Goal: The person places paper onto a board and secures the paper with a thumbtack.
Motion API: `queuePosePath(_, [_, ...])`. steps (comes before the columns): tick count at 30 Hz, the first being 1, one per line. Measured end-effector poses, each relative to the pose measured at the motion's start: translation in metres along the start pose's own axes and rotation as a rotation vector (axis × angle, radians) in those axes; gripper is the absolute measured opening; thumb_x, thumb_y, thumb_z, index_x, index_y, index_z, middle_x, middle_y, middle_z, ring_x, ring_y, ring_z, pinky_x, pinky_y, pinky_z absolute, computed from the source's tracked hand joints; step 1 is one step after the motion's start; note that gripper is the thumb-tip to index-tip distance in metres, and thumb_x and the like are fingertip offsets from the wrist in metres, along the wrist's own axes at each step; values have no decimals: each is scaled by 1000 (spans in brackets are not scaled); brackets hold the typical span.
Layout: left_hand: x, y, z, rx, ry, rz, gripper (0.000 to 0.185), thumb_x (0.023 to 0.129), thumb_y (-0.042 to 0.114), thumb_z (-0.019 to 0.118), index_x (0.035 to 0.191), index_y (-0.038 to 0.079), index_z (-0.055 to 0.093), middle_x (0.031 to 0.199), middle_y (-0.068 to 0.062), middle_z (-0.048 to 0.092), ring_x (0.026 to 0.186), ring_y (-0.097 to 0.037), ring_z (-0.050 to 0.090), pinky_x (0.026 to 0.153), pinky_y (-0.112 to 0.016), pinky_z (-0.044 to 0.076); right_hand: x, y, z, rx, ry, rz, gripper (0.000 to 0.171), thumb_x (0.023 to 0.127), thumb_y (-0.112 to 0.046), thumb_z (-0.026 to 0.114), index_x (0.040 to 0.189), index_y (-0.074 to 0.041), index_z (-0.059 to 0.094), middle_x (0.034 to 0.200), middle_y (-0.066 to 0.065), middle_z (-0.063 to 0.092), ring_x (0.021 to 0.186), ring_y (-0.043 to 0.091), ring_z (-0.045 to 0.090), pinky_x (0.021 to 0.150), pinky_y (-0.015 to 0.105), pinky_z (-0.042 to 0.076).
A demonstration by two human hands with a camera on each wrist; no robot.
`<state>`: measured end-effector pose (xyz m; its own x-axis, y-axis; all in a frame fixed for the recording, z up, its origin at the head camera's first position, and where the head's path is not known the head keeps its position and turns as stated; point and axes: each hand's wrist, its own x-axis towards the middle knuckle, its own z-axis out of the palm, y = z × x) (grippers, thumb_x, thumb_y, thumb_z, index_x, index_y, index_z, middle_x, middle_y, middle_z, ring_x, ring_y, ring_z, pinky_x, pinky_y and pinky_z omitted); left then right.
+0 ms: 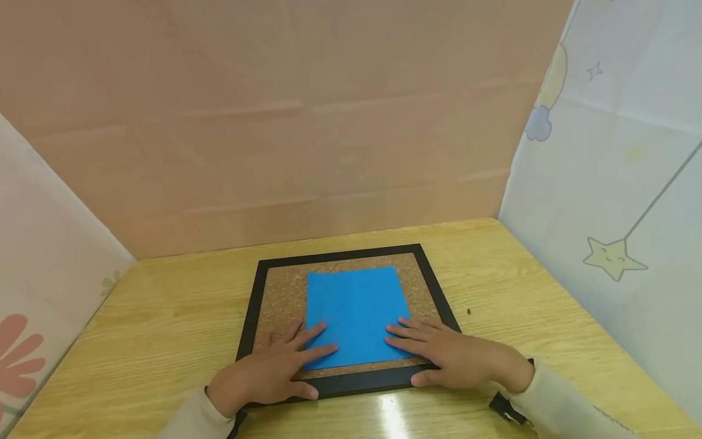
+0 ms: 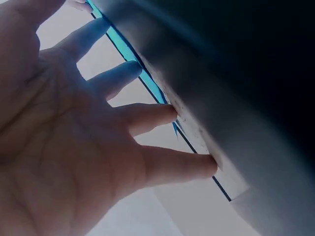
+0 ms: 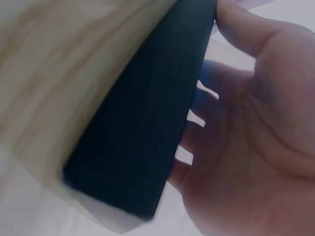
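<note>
A sheet of blue paper (image 1: 353, 305) lies flat on a cork board (image 1: 282, 292) with a black frame (image 1: 351, 383). My left hand (image 1: 269, 369) spreads its straight fingers over the lower left; two fingertips touch the blue sheet, the others reach onto the cork, and the thumb rests on the frame. At the lower right, my right hand (image 1: 457, 356) lays its extended fingers on the sheet's edge, with its thumb on the frame. In the left wrist view the fingertips of the left hand (image 2: 74, 132) meet the board's surface. The right wrist view shows the frame's side (image 3: 142, 108) beside the right palm (image 3: 246, 132).
The board sits on a light wooden table (image 1: 164, 317). A brown cloth backdrop (image 1: 307, 122) stands behind it, with patterned white sheets on the left (image 1: 44, 256) and right (image 1: 614, 183). A small dark speck (image 1: 468, 311) lies right of the board.
</note>
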<state>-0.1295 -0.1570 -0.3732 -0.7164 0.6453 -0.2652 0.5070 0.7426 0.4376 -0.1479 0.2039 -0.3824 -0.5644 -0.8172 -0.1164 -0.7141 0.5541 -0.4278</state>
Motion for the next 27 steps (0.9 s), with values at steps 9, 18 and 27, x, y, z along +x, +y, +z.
queuePosePath(9, [1, -4, -2, -1, -23, -8, 66, 91, 51, 62, 152, 42, 38, 168, -5, 18, 153, -49, 8, 102, -85, 17, 0, 2, 0, -21, 10, -27, 65, 102, -49, 47, 158, -23, 29, 164, 7, 31, 150, 38, 27, 112, 66, 25])
queuePosePath(18, [0, -5, -1, -21, -8, -22, 66, 90, 48, 64, 151, 42, 39, 168, -4, 19, 153, -49, 7, 101, -86, 15, 4, 3, 0, -8, -12, -2, 65, 102, -51, 48, 158, -25, 29, 165, 6, 28, 152, 36, 24, 114, 67, 21])
queuePosePath(27, [2, -3, -2, 10, 43, 18, 69, 85, 48, 69, 149, 36, 46, 164, -8, 29, 149, -54, 18, 96, -86, 23, 2, 1, 1, -4, -10, 38, 66, 101, -53, 49, 158, -25, 31, 165, 3, 28, 152, 35, 25, 115, 67, 20])
